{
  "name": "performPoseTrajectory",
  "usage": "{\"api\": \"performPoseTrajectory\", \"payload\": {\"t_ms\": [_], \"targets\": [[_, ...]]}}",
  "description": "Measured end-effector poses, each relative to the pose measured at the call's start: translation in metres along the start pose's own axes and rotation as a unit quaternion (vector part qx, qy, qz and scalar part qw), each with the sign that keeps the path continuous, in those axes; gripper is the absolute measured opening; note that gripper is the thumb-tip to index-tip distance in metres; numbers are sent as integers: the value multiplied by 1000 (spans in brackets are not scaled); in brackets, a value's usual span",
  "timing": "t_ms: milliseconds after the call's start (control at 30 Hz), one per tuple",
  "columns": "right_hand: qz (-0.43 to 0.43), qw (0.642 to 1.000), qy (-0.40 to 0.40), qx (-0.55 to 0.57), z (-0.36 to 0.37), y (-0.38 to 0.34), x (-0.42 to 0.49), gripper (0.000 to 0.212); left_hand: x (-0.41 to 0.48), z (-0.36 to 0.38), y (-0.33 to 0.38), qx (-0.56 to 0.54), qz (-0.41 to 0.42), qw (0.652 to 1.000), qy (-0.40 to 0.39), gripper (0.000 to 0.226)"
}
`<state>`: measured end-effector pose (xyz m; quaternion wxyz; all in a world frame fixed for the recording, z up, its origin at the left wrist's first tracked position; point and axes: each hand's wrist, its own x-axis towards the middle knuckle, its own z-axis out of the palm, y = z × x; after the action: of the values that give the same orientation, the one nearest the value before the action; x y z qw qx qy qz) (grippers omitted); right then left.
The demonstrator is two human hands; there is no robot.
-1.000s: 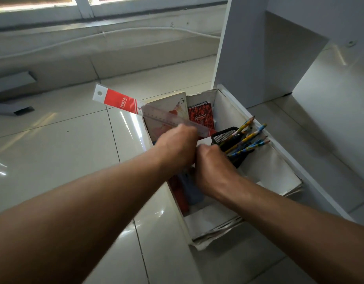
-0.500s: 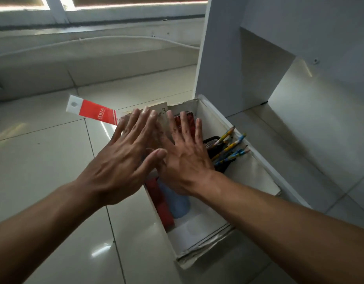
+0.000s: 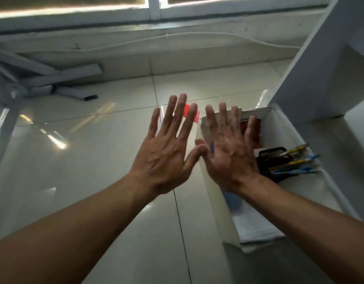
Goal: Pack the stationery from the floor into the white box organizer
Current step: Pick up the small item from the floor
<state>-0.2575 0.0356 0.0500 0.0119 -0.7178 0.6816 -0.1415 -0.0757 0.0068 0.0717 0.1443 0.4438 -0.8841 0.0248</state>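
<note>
A view looking down at a glossy tiled floor (image 3: 74, 160) from a person's head. At the far left, grey metal bars (image 3: 60, 78) lie on the floor by the wall. Left of centre, the left hand (image 3: 166, 152) is held up flat, fingers spread, back toward the camera, holding nothing. Behind its fingertips shows the red end of a ruler (image 3: 190, 112), which juts out past the far left corner of the box. Just right, thumbs almost touching, the right hand (image 3: 230, 152) is likewise spread and empty, above the white box organizer (image 3: 216, 201) on the floor. Inside the box, a red notebook (image 3: 257, 128) stands at the far end; nearer and to the right, a black mesh cup (image 3: 275, 158) holds coloured pencils (image 3: 293, 162) that lean rightward. White papers (image 3: 257, 228) line the near end. At the far right stands white furniture (image 3: 320, 68).

Packing looks finished. The risk: the overhanging ruler could tip out if knocked, and the tilted cup could spill its pencils.
</note>
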Motion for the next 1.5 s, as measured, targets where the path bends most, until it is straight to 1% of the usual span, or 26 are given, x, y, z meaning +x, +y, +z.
{"api": "performPoseTrajectory", "payload": {"t_ms": [100,233,300,367,500,667,867,967,1067,1267,1367,1500], "targets": [[-14,999,-46,-18,-15,-17,-18,79,-21,-22,-4,-7,-67,998,-19,85],[-34,994,-98,-24,-38,-45,-35,80,-56,-49,-7,13,-136,987,-88,87],[-43,992,-120,-25,-49,-61,-37,79,-69,-65,-15,25,-165,980,-112,88],[-44,989,-138,-23,-60,-77,-34,79,-78,-83,-26,34,-175,976,-126,88],[-59,987,-151,-13,-73,-107,-17,80,-90,-114,-56,59,-183,973,-131,88],[-85,985,-151,-15,-62,-144,-10,81,-114,-125,-85,37,-270,954,-127,89],[-83,978,-192,-21,-37,-182,-46,81,-194,-146,-107,36,-289,941,-174,89],[-90,971,-218,-30,-36,-188,-74,80,-239,-162,-115,16,-324,927,-186,88],[-91,966,-239,-43,-43,-188,-91,80,-269,-177,-115,17,-333,920,-204,89],[-80,962,-257,-43,-70,-176,-135,80,-299,-189,-81,19,-315,913,-260,92],[-68,959,-272,-44,-75,-159,-163,81,-292,-175,-52,-10,-327,909,-260,94],[-76,954,-288,-35,-76,-140,-205,82,-282,-157,-9,-16,-294,915,-275,94]]}}
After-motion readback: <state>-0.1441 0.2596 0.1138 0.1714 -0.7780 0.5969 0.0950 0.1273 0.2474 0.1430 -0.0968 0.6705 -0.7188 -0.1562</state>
